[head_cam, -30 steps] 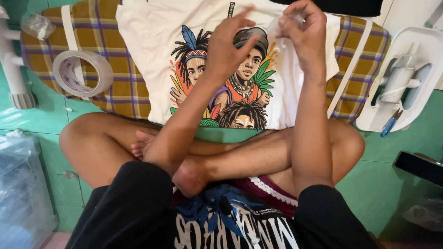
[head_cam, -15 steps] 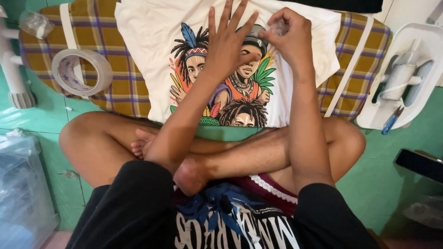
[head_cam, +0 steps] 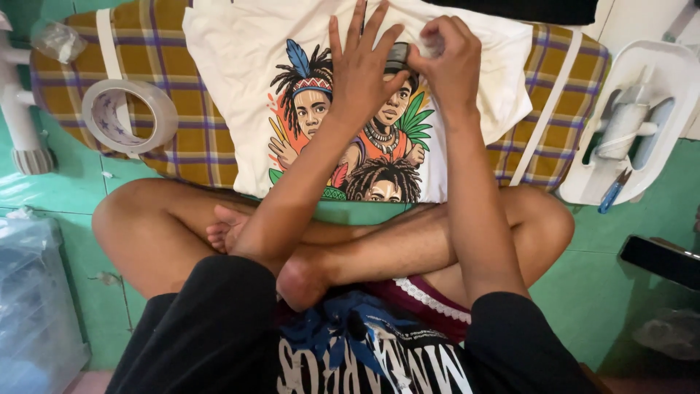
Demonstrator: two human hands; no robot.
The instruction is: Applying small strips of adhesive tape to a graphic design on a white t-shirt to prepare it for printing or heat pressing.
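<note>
A white T-shirt (head_cam: 233, 87) with a colourful print of three figures lies spread on a yellow-and-purple plaid pad (head_cam: 182, 138). My left hand (head_cam: 361, 69) rests flat on the print, fingers spread, pressing the fabric down. Beside it, my right hand (head_cam: 448, 62) is closed around a small pale, translucent scrap pinched at its fingertips, just above the upper edge of the print. What the scrap is I cannot tell. I sit cross-legged, knees under the pad's near edge.
A roll of clear tape (head_cam: 130, 115) lies on the pad's left side. At the right stands a white tray (head_cam: 678, 80) holding an iron and a blue tool. A white pipe (head_cam: 22, 124) rises at the left over a green tiled floor, with a plastic bag (head_cam: 33, 292) below.
Both hands have come down from above the shirt. The left hand now lies flat on the print, and the right hand has lowered to the print's upper edge, still pinching.
</note>
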